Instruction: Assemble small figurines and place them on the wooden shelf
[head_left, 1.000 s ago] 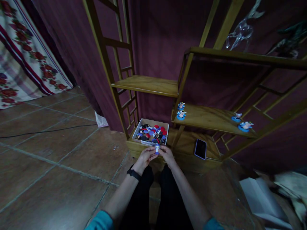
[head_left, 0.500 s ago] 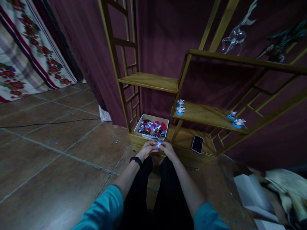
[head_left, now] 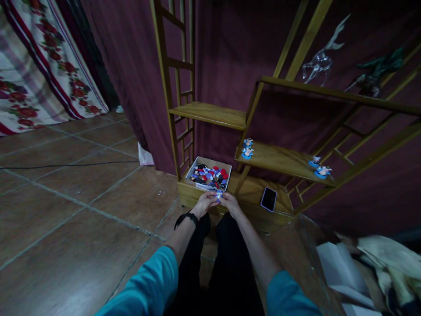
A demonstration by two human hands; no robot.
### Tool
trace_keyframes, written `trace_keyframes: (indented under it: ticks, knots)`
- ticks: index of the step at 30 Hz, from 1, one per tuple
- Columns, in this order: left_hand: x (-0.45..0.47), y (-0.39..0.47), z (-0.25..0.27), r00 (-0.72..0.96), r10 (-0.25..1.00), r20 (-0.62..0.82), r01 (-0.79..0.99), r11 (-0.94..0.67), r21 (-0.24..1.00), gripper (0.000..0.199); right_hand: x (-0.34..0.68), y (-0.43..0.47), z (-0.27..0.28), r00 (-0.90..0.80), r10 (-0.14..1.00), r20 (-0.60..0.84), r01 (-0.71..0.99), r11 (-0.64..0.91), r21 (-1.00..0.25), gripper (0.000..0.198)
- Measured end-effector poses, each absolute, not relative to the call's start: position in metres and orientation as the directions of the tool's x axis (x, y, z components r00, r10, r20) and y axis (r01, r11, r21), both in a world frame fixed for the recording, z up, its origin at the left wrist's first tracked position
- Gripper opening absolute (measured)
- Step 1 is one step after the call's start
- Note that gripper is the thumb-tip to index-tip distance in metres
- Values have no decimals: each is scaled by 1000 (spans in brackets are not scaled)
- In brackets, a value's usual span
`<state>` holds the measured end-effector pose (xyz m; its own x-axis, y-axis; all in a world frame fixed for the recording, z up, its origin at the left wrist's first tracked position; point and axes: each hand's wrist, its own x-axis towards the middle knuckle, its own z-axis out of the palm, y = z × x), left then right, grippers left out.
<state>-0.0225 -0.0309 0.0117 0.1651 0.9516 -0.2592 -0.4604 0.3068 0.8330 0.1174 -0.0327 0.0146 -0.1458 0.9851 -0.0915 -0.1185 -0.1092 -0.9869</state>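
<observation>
The left hand (head_left: 204, 202) and right hand (head_left: 230, 203) pinch the figurine (head_left: 219, 195) between their fingers (likely light, stiff plastic); its sides seem the safest hold.

The figurine (head_left: 219, 195) is partly covered by the left hand (head_left: 206, 202) and the right hand (head_left: 231, 203), its details too small to be made out. Just beyond the hands, the small pieces (head_left: 212, 175) are overlapped by one another — a jumble that cannot be counted. Well right of the hands, the pale cloth (head_left: 381, 248) is cut off by the frame's edge — as are the teal sleeves (head_left: 153, 278) below them.
</observation>
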Motion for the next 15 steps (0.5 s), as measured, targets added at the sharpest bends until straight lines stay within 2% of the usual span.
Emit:
trace_keyframes:
  ticks: [5, 15]
  knots:
    - [-24, -27, 11, 193, 945, -265, -438, 325, 838, 26, 115, -33, 14, -25, 992, -127, -145, -130, -981, 36]
    - [-26, -28, 14, 132, 952, -277, -375, 307, 875, 25, 116, -31, 13, -55, 987, -151, -152, -157, -976, 39]
